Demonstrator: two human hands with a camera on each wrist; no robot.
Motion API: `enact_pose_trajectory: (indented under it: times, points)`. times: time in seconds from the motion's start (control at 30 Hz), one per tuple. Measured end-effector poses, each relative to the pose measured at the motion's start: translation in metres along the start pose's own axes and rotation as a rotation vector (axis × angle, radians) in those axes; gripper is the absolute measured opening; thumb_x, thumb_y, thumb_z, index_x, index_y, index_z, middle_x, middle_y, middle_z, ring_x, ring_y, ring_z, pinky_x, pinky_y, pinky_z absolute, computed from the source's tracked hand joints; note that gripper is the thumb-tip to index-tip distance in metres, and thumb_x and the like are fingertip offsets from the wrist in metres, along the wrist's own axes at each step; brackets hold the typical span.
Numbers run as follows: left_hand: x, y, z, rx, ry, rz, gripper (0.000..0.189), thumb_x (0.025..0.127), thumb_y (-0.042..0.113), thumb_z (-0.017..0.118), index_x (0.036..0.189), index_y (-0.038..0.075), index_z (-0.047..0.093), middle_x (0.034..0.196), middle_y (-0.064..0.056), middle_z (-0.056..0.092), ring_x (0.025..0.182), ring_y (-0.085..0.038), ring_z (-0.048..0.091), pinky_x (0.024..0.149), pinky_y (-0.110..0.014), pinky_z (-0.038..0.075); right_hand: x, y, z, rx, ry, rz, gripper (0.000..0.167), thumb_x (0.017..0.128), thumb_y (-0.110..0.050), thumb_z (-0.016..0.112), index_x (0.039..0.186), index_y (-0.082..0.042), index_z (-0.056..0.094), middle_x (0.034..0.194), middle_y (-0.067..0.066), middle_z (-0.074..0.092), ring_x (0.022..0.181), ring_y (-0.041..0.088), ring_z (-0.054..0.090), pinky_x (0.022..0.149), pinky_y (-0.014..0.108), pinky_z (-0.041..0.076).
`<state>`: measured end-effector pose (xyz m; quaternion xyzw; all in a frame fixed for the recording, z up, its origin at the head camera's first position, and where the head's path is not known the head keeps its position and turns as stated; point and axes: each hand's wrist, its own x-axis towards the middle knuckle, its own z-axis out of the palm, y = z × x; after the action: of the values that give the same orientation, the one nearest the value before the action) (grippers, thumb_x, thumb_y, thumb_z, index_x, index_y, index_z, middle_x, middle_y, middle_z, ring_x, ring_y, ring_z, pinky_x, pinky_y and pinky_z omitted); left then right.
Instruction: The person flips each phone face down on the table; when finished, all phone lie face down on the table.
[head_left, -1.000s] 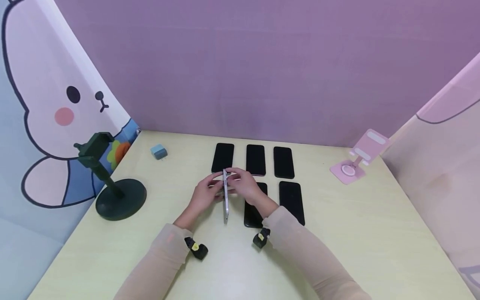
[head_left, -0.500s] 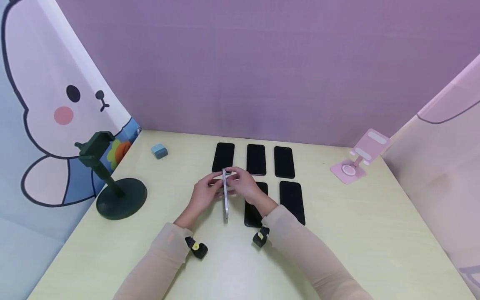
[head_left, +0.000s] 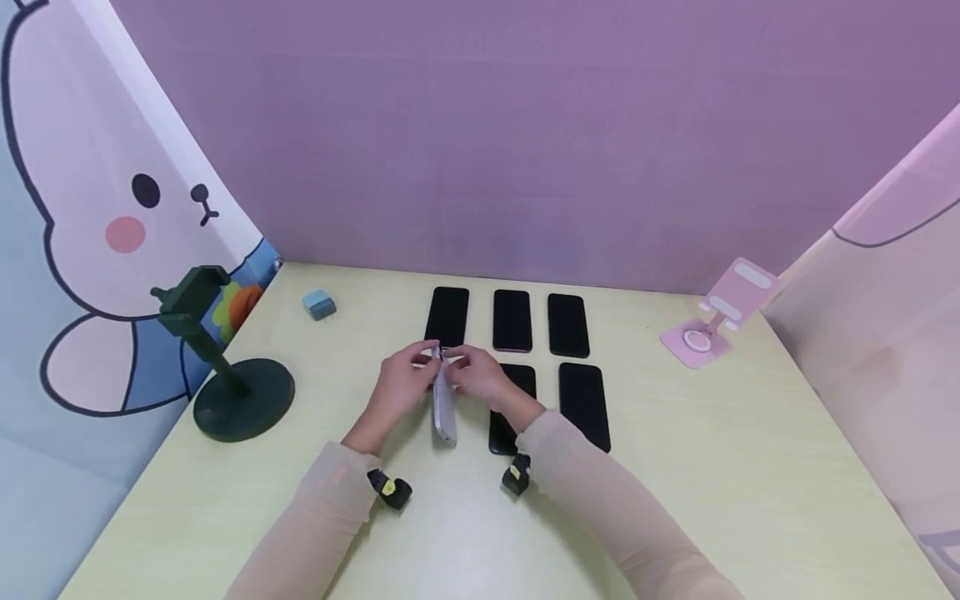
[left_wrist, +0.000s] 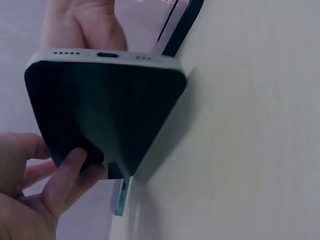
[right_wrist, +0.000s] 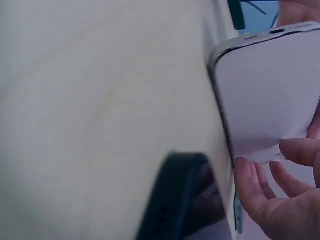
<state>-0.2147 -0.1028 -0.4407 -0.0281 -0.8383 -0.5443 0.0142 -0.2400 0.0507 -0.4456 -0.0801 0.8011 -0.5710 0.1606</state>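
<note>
In the head view a smartphone (head_left: 444, 408) stands on its long edge between both hands, its pale lilac back turned partly up. My left hand (head_left: 397, 383) pinches its far end from the left, with fingertips on the black screen (left_wrist: 107, 110) in the left wrist view. From the right, my right hand (head_left: 480, 377) holds the same end, thumb and fingers at the pale back (right_wrist: 270, 95) in the right wrist view. Just beyond the hands lies a black phone (head_left: 447, 317). Another phone (head_left: 506, 427) is partly hidden under the right wrist.
Two more black phones, a middle phone (head_left: 512, 321) and a right phone (head_left: 568, 325), lie in the back row. A front phone (head_left: 585, 404) sits nearer. A dark green stand (head_left: 243, 400) and blue charger block (head_left: 319, 304) are left; a pink phone stand (head_left: 738, 292) is right.
The held phone has tipped from edge-on so that its pale back shows in the head view. Both hands have shifted slightly left and nearer. The other phones stay put.
</note>
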Motion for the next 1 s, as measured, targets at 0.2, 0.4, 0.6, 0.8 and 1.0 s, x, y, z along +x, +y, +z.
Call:
enact_pose_trajectory:
  times: [0.2, 0.4, 0.6, 0.8, 1.0]
  points:
    - [0.004, -0.001, -0.007, 0.134, -0.018, -0.069, 0.04, 0.09, 0.004, 0.063, 0.13, -0.001, 0.06, 0.1, -0.017, 0.068, 0.068, -0.017, 0.064, 0.056, -0.026, 0.053, 0.005, 0.004, 0.001, -0.178, 0.031, 0.025, 0.032, 0.094, -0.004, 0.062, 0.126, -0.001, 0.06, 0.11, 0.015, 0.062, 0.093, 0.023, 0.061, 0.075, 0.03, 0.054]
    - [0.008, -0.008, -0.01, 0.201, -0.024, -0.099, 0.039, 0.087, 0.004, 0.07, 0.126, 0.0, 0.062, 0.097, -0.018, 0.068, 0.071, -0.02, 0.065, 0.059, -0.029, 0.053, 0.007, 0.003, 0.0, -0.283, 0.062, 0.048, 0.032, 0.091, -0.006, 0.066, 0.122, -0.002, 0.062, 0.11, 0.016, 0.062, 0.093, 0.025, 0.061, 0.076, 0.032, 0.052]
    - [0.013, -0.018, -0.01, 0.263, -0.04, -0.1, 0.038, 0.086, 0.006, 0.072, 0.122, -0.002, 0.063, 0.095, -0.016, 0.067, 0.082, -0.026, 0.063, 0.07, -0.036, 0.052, 0.007, -0.002, 0.002, -0.364, 0.088, 0.07, 0.031, 0.089, -0.005, 0.068, 0.119, -0.002, 0.062, 0.098, 0.012, 0.063, 0.084, 0.021, 0.058, 0.07, 0.029, 0.049]
    - [0.018, -0.025, -0.009, 0.277, -0.072, -0.121, 0.039, 0.087, 0.008, 0.07, 0.124, -0.002, 0.062, 0.101, -0.017, 0.064, 0.087, -0.026, 0.059, 0.076, -0.039, 0.051, 0.008, -0.005, 0.005, -0.438, 0.106, 0.087, 0.03, 0.09, -0.005, 0.069, 0.119, -0.001, 0.062, 0.095, 0.011, 0.061, 0.085, 0.022, 0.056, 0.072, 0.031, 0.048]
    - [0.02, -0.023, -0.011, 0.311, -0.075, -0.117, 0.037, 0.087, 0.007, 0.069, 0.123, -0.002, 0.063, 0.1, -0.017, 0.064, 0.085, -0.027, 0.058, 0.075, -0.038, 0.051, 0.012, -0.004, 0.01, -0.504, 0.126, 0.103, 0.03, 0.088, -0.007, 0.07, 0.117, -0.003, 0.063, 0.109, 0.013, 0.061, 0.097, 0.025, 0.053, 0.085, 0.036, 0.047]
